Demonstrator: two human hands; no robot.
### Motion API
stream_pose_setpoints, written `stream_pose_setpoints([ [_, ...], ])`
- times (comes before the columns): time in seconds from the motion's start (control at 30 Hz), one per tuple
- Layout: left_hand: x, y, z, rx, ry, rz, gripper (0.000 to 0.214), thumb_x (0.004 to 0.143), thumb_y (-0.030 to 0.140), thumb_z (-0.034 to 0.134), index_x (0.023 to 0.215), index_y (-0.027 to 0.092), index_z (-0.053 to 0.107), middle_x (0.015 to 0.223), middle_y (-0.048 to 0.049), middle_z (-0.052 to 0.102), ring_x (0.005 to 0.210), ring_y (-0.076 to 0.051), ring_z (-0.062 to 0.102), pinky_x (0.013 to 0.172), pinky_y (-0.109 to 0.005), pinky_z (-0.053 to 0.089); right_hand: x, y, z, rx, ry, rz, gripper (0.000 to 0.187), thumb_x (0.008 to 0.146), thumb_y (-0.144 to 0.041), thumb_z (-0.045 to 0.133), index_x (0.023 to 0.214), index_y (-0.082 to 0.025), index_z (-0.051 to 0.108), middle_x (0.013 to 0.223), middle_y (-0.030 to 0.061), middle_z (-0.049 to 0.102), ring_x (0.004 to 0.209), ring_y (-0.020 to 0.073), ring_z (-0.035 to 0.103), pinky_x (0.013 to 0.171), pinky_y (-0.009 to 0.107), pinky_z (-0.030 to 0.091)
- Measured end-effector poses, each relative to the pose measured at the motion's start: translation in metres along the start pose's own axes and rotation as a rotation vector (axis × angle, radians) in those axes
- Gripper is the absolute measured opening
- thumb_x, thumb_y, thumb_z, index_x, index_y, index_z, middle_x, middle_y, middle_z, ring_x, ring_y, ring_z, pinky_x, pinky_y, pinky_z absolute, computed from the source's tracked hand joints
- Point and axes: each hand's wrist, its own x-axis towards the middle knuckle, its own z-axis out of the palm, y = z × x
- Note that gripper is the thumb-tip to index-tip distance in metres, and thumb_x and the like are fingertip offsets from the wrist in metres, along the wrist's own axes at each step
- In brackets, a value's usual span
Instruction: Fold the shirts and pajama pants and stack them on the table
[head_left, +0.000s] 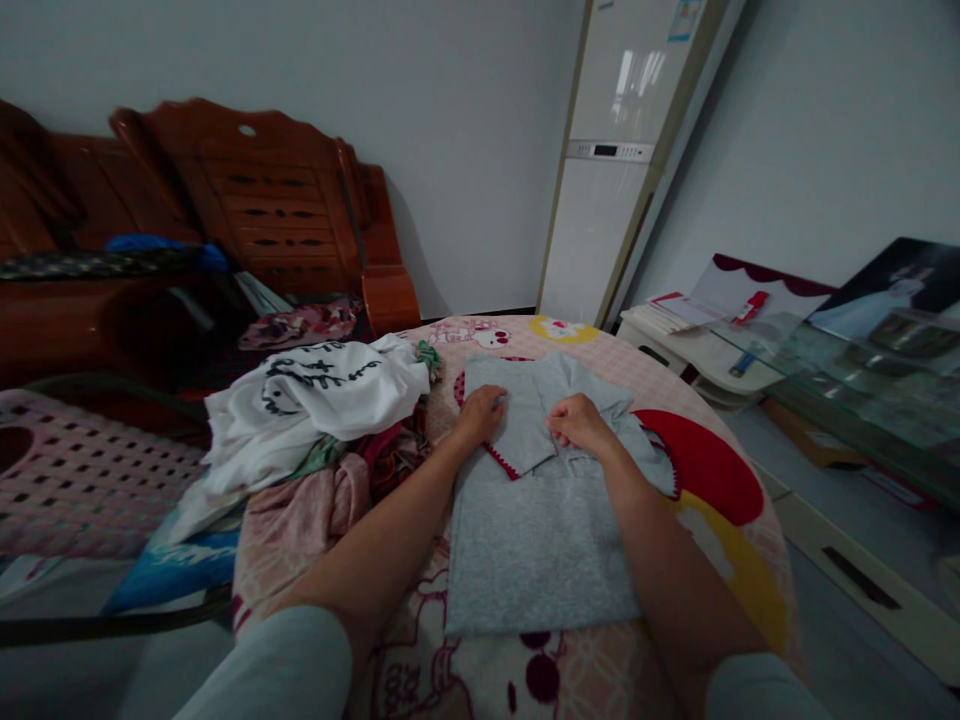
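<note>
A grey garment lies spread flat on a round table covered with a pink cartoon-print cloth. Its upper part is folded over near the far end. My left hand rests on the left edge of that folded part, fingers curled on the fabric. My right hand pinches the grey fabric near the middle of the fold. Both forearms reach across the garment from the near edge.
A heap of clothes topped by a white printed shirt sits on the table's left side. A pink perforated chair and a wooden bench stand left. A tall white air conditioner and a glass-topped low cabinet stand right.
</note>
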Motion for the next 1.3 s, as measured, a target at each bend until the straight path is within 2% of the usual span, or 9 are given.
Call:
stream_pose_setpoints([
  [0.1,0.006,-0.007,-0.001,0.018,0.001,-0.045,0.039,0.088,0.015,0.051,0.126,0.019,0.059,0.129,-0.0093,0.064,0.122,-0.022,0.058,0.107,-0.038,0.045,0.002,0.003,0.006,-0.066,-0.067,-0.026,0.011,0.073,-0.016,0.068,0.064,-0.014,0.063,0.045,-0.0046,0.054,0.040,0.0087,0.052,0.040,0.016,0.036],
  [0.23,0.026,0.003,0.002,0.063,-0.035,-0.076,0.040,0.091,0.016,0.048,0.130,0.015,0.057,0.134,-0.0116,0.061,0.125,-0.021,0.056,0.109,-0.034,0.041,0.005,0.007,0.010,-0.086,-0.076,-0.048,0.014,0.071,-0.016,0.072,0.063,-0.014,0.061,0.043,-0.0069,0.052,0.038,0.0071,0.050,0.041,0.016,0.034],
  [0.57,0.084,0.042,0.009,0.092,-0.102,-0.285,0.024,0.090,0.027,0.053,0.107,0.019,0.070,0.113,-0.0113,0.071,0.108,-0.024,0.064,0.091,-0.035,0.047,0.004,0.005,0.008,-0.025,-0.100,0.007,0.014,0.071,-0.016,0.073,0.064,-0.015,0.061,0.046,-0.0060,0.054,0.039,0.0090,0.052,0.040,0.017,0.036],
  [0.73,0.096,0.053,0.020,0.127,-0.054,-0.195,0.026,0.092,0.027,0.050,0.109,0.018,0.069,0.113,-0.0135,0.070,0.112,-0.026,0.062,0.095,-0.037,0.045,0.003,0.001,0.005,-0.002,-0.113,0.003,0.015,0.074,-0.020,0.073,0.066,-0.016,0.061,0.046,-0.0050,0.054,0.036,0.0085,0.049,0.040,0.019,0.036],
  [0.87,0.094,0.048,0.027,0.125,-0.070,-0.122,0.025,0.092,0.023,0.052,0.111,0.016,0.067,0.118,-0.0144,0.067,0.117,-0.026,0.058,0.099,-0.038,0.044,0.004,0.003,0.007,-0.063,-0.145,-0.040,0.017,0.072,-0.024,0.076,0.070,-0.016,0.061,0.045,-0.0065,0.053,0.035,0.0077,0.047,0.039,0.018,0.034],
  [1.03,0.080,0.039,0.023,0.068,0.088,-0.013,0.034,0.090,0.014,0.050,0.122,0.015,0.061,0.124,-0.0123,0.063,0.117,-0.021,0.056,0.103,-0.033,0.043,0.004,0.006,0.006,-0.147,-0.185,-0.088,0.016,0.070,-0.025,0.077,0.070,-0.016,0.063,0.046,-0.0064,0.054,0.038,0.0085,0.049,0.041,0.019,0.036],
  [1.1,0.071,0.037,0.024,0.064,0.028,0.048,0.032,0.092,0.016,0.047,0.120,0.016,0.063,0.121,-0.0111,0.065,0.115,-0.020,0.059,0.103,-0.032,0.044,0.004,0.005,0.006,-0.188,-0.196,-0.098,0.018,0.068,-0.026,0.078,0.070,-0.016,0.064,0.047,-0.0061,0.055,0.039,0.0089,0.050,0.042,0.019,0.036],
  [1.17,0.061,0.033,0.028,0.098,-0.119,0.147,0.033,0.094,0.022,0.047,0.123,0.016,0.062,0.127,-0.0115,0.064,0.121,-0.021,0.057,0.106,-0.034,0.042,0.003,0.003,0.007,-0.240,-0.201,-0.108,0.018,0.067,-0.027,0.080,0.070,-0.016,0.065,0.046,-0.0060,0.055,0.040,0.0087,0.050,0.044,0.019,0.036],
  [1.3,0.050,0.028,0.035,0.214,-0.298,0.243,0.047,0.099,0.033,0.040,0.143,0.019,0.046,0.154,-0.0120,0.041,0.144,-0.025,0.035,0.116,-0.045,0.031,-0.001,-0.003,0.007,-0.296,-0.221,-0.091,0.016,0.067,-0.025,0.079,0.070,-0.016,0.066,0.044,-0.0070,0.053,0.040,0.0081,0.048,0.045,0.019,0.036],
])
